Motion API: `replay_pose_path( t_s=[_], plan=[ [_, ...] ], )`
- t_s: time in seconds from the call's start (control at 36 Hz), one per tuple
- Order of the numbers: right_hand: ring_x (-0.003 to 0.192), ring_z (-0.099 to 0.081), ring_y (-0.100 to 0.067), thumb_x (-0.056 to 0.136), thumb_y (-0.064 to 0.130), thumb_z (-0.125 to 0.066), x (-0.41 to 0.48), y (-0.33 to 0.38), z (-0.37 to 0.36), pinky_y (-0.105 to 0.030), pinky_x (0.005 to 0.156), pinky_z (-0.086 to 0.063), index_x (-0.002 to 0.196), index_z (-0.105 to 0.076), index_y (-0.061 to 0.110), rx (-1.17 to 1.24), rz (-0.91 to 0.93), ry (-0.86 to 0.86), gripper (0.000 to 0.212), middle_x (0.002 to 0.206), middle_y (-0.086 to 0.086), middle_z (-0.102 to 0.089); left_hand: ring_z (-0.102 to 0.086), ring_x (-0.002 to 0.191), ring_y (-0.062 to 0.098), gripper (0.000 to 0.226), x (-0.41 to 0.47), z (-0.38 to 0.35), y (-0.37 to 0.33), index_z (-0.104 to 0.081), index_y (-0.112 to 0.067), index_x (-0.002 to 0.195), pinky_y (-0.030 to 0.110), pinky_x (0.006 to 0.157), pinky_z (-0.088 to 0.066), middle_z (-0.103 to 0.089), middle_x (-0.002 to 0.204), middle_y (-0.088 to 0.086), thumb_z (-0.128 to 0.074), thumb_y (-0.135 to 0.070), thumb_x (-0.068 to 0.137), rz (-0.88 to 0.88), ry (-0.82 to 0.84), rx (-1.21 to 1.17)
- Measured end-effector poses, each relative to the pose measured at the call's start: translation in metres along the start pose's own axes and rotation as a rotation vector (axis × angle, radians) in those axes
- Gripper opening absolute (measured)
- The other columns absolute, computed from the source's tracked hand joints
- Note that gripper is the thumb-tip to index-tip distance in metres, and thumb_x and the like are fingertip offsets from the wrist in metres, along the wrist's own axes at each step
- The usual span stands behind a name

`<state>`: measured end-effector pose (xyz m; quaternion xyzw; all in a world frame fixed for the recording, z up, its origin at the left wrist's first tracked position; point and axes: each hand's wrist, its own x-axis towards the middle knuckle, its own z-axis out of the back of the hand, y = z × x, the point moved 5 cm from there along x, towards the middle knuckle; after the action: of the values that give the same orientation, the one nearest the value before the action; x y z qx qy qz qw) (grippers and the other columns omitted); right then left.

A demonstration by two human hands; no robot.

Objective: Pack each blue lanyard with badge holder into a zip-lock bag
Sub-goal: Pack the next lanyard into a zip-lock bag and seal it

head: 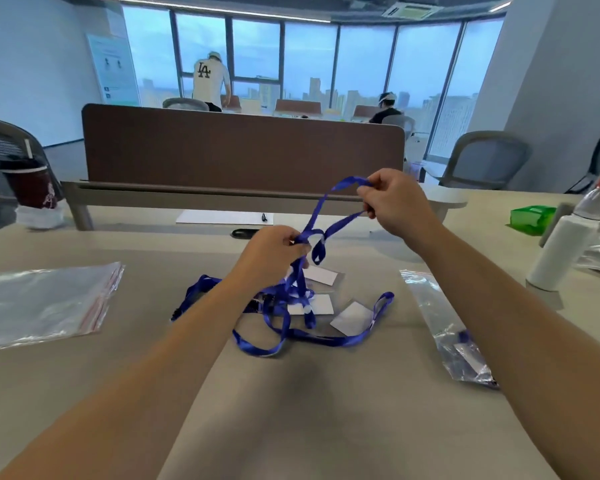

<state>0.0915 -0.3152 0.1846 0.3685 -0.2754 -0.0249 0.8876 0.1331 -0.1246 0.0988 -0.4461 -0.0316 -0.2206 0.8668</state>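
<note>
left hand (274,251): raised above the table, fingers curled round a bunch of the blue woven fabric lanyard (343,221), back of the hand toward the camera.
right hand (392,199): higher and farther out than the left, thumb and fingers pinching the loop end of the same lanyard; the two hands are apart with the strap strung between them.
lanyard look: flat, narrow, deep blue ribbon, doubled and twisted between the hands, with one small loop hanging just right of the left hand.
heap of blue lanyards (278,299): on the beige table (291,410) straight below the left hand, tangled; the held strap runs down into it, and loose loops trail toward the right forearm.
clear rectangular plastic badge holders (317,304): three show, each with a white card, lying flat in the tangle below and between the hands.
stack of clear zip-lock bags (42,303): flat, well left of the left forearm, red seal lines on the edge nearest the arm.
filled zip-lock bag (444,323): beside the right forearm and partly hidden by it, something blue and a card inside.
white bottle with red cap (565,244): upright, right of the right hand.
</note>
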Motion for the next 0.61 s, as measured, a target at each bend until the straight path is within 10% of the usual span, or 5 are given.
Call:
replay_pose_path(
  t_s=[0.22, 0.61],
  plan=[
    [0.071, -0.057, -0.013, 0.093, 0.039, -0.064, -0.032, -0.032, -0.043, -0.023, 0.06, -0.046, 0.104, -0.065, 0.017, -0.035, -0.1, 0.383, 0.024, 0.087, -0.005, -0.067, -0.067, 0.054, 0.01, 0.016, -0.001, 0.004, -0.01, -0.07, -0.013, 0.094, 0.023, 0.062, -0.059, -0.073, 0.075, 0.004, -0.062, -0.026, 0.097, -0.001, 0.016, 0.06],
    [0.067, -0.054, -0.011, 0.098, 0.026, -0.055, -0.035, -0.093, -0.046, -0.024, 0.057, -0.038, 0.087, -0.066, 0.016, -0.15, -0.234, 0.128, 0.018, 0.075, 0.001, -0.063, -0.069, 0.076, 0.015, 0.024, -0.001, -0.066, 0.02, -0.065, -0.012, 0.121, 0.032, 0.077, -0.06, -0.07, 0.091, 0.001, -0.053, -0.016, 0.101, 0.105, 0.228, 0.086]
  ],
)
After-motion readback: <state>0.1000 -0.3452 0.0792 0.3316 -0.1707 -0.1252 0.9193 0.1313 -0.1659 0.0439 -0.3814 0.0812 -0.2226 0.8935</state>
